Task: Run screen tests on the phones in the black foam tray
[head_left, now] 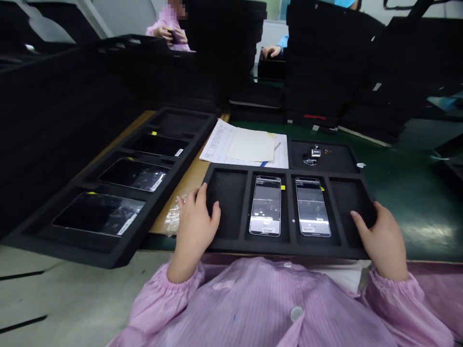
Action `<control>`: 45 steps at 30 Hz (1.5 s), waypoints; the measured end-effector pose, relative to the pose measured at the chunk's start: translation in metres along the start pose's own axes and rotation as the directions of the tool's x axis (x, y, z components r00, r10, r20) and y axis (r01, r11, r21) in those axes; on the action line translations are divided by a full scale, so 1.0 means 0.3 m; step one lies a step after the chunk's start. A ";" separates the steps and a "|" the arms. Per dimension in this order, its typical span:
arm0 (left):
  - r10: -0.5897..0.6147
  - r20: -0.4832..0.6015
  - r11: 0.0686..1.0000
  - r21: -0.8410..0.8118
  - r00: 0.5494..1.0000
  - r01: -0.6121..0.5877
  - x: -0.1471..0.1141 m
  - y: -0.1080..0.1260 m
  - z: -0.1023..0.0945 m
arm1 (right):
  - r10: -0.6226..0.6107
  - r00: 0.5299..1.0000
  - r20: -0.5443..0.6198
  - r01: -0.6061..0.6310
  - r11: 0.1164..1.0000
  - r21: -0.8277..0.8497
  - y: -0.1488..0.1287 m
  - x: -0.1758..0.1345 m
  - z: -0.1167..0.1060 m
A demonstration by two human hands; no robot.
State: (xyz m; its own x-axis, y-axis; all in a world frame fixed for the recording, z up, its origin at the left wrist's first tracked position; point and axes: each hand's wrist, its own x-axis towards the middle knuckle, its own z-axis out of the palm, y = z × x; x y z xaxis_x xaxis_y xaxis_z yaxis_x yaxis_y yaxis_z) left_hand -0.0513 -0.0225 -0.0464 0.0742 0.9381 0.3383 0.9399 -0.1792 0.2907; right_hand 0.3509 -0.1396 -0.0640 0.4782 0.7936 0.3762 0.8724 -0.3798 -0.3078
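A black foam tray [289,249] lies in front of me at the table's front edge. My left hand [196,224] grips its left side, thumb over the rim and fingers along the outer edge. At the opposite end my right hand [385,236] holds the right side the same way, thumb inside the end compartment. Two smartphones with lit screens lie face up in the middle compartments, a left phone [265,207] and a right phone [313,207]. Each has a yellow tab at its right side. Both end compartments hold no phone.
To the left, another foam tray [126,241] carries several dark phones [101,212]. Papers [249,144] with a blue pen [265,163] lie behind my tray, beside a smaller tray [325,164] with small metal parts. Tall stacks of black trays [325,62] stand behind; two co-workers are beyond.
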 end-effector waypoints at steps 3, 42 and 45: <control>0.002 0.001 1.000 -0.002 1.000 -0.002 0.003 0.000 -0.001 | 0.004 1.000 -0.006 -0.004 1.000 0.000 -0.008 0.000 -0.003; -0.007 0.004 0.999 -0.040 1.000 0.007 0.001 0.000 -0.004 | -0.008 1.000 -0.018 0.008 1.000 0.010 0.004 -0.008 0.000; 0.003 -0.004 0.999 -0.045 1.000 -0.003 0.001 -0.001 -0.004 | -0.010 1.000 -0.014 0.011 1.000 0.012 0.008 -0.008 0.002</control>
State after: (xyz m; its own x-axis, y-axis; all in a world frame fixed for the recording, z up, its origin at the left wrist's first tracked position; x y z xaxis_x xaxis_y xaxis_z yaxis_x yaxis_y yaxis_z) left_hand -0.0520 -0.0225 -0.0453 0.0757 0.9365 0.3423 0.9238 -0.1951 0.3295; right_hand 0.3517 -0.1422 -0.0661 0.4706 0.7906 0.3918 0.8761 -0.3658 -0.3141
